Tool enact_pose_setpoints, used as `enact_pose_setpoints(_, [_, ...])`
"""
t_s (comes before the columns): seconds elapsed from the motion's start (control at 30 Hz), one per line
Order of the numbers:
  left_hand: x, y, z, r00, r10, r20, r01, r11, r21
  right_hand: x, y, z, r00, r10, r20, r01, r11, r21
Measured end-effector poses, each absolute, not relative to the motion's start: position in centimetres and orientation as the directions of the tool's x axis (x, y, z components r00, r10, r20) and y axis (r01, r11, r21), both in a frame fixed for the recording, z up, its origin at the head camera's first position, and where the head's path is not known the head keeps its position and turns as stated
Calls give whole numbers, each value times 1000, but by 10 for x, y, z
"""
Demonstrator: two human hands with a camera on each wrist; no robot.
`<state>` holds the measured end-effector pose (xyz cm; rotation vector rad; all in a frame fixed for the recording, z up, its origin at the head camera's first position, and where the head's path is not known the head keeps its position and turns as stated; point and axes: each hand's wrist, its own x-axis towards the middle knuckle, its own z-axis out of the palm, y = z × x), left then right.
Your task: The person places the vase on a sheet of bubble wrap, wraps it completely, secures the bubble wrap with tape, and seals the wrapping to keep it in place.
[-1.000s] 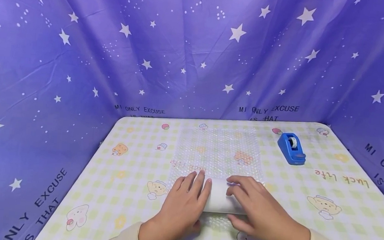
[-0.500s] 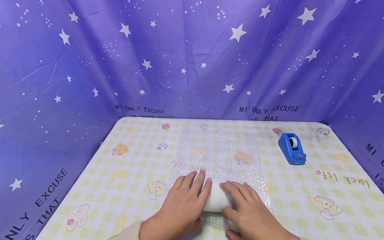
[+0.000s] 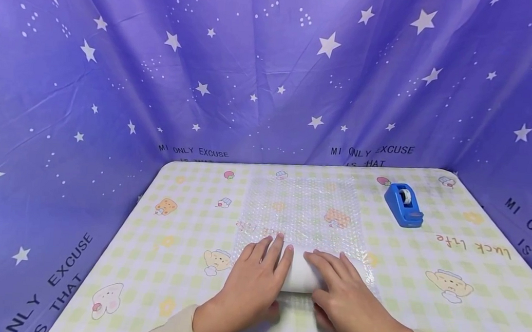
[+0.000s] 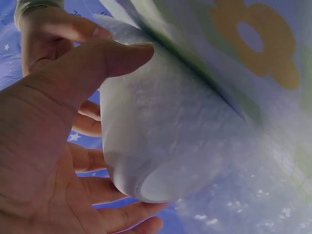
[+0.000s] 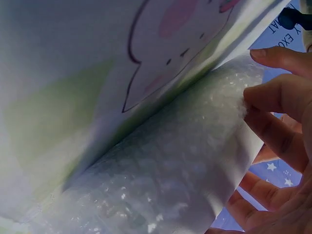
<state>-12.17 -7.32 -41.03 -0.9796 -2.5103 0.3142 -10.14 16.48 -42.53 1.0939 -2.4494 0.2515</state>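
A smooth white cylinder (image 3: 302,273) lies crosswise on a sheet of clear bubble wrap (image 3: 300,204). My left hand (image 3: 255,281) holds its left part, fingers over the top. In the left wrist view the left thumb (image 4: 129,56) presses bubble wrap to the cylinder's near side, and a round end of the cylinder shows. My right hand (image 3: 351,300) grips the cylinder further right, fingers over its top. In the right wrist view the right thumb (image 5: 265,92) touches the edge of the wrap, which curves up against the cylinder. Parts of the cylinder are hidden beneath both hands.
A blue tape dispenser (image 3: 404,205) with a roll of tape stands at the back right of the table. The table wears a green-and-white checked cloth (image 3: 139,260) with cartoon prints. Purple star-patterned curtains (image 3: 272,74) enclose its back and sides.
My right hand has shifted left along the cylinder, and its thumb has drawn in to the near side. My left hand stays in place. The tape dispenser has not moved.
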Motion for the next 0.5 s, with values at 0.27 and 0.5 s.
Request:
enact_pose_setpoints(0.27, [-126,-75,-414,-587,689,426,579,725,-373,-103,165,-423,-574,-635,517,-740,672,5])
enact_pose_setpoints(0.5, [-132,-77,-417,-510,683,523,607,716,-344,-104,165,-423,-587,-628,512,-735,678,-11])
